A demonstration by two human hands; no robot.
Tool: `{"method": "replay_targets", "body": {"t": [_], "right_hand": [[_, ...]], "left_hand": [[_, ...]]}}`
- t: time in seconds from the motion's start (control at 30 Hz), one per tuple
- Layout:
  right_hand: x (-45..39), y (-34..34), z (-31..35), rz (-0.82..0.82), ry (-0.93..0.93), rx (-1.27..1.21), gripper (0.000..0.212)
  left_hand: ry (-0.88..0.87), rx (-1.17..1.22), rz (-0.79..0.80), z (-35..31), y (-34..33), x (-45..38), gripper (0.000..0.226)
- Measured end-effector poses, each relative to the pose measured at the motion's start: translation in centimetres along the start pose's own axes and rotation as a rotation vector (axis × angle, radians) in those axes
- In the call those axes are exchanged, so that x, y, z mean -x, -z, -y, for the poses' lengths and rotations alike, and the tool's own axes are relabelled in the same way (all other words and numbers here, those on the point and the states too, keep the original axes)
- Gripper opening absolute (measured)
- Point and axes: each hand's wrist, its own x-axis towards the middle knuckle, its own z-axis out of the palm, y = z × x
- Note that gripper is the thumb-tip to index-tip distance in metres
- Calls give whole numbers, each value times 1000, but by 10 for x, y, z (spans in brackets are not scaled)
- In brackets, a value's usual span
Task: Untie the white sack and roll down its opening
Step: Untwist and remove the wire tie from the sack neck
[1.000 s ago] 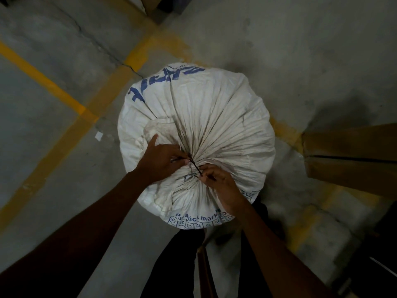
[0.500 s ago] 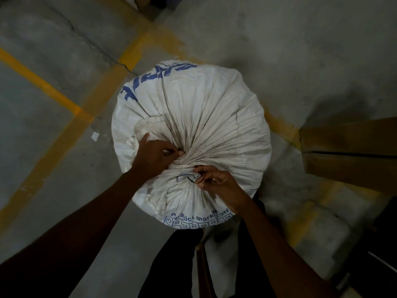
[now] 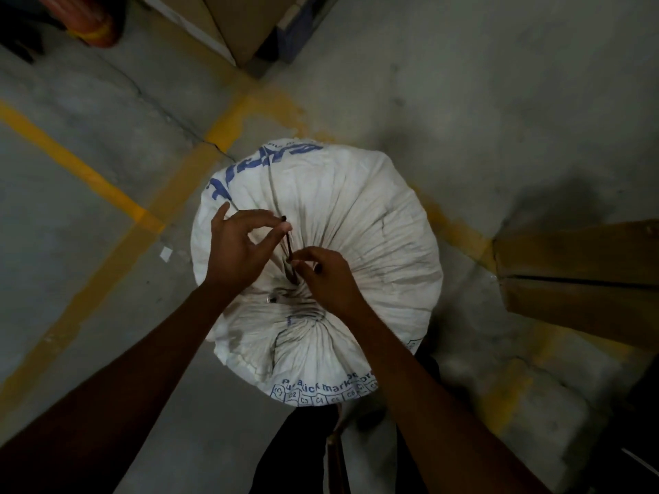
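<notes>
A: Count first. One white sack (image 3: 342, 222), standing upright on the concrete floor (image 3: 481, 83), seen from straight above. Blue print on its far edge and its near edge.

B: Ties?

A: One dark tie (image 3: 288, 244), thin, rising from the gathered pleats at the sack's top. Two hands on it. The left hand (image 3: 239, 247) pinches the tie's upper end between thumb and forefinger, other fingers spread loose. The right hand (image 3: 326, 276) pinches the lower part, just beside the gather, fingers curled narrow.

B: Is the neck open?

A: No, the cloth is bunched; pleats fan out from the centre. A second puckered spot sits nearer the body, partly behind the right forearm.

B: Surroundings?

A: Yellow painted lines (image 3: 89, 176) on the floor, several, crossing at the sack's far-left side. Two cardboard boxes: one (image 3: 585, 276) at the right, near the sack but apart from it; one (image 3: 231, 26) at the top edge. One red-orange object (image 3: 82, 19) in the top-left corner, too dark to identify. One small white scrap (image 3: 165, 253) on the floor left of the sack.

B: Obstructions?

A: Both forearms cross the sack's near half. Dark trousers below it.
</notes>
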Motion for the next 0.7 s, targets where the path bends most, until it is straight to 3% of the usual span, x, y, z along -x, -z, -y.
{"method": "replay_targets", "body": {"t": [0.07, 0.3, 0.47, 0.57, 0.7], "right_hand": [[5, 12, 12, 33, 11, -49, 10], [57, 81, 32, 10, -82, -585, 7], [71, 127, 18, -64, -225, -986, 24], [71, 152, 15, -270, -207, -813, 18], [62, 192, 2, -560, -236, -485, 25]], "left_hand": [[12, -3, -12, -6, 1, -6, 15], [53, -54, -30, -33, -19, -11, 10], [69, -100, -33, -63, -48, -14, 18], [59, -134, -8, -85, -71, -17, 26], [-76, -139, 61, -133, -112, -24, 26]]}}
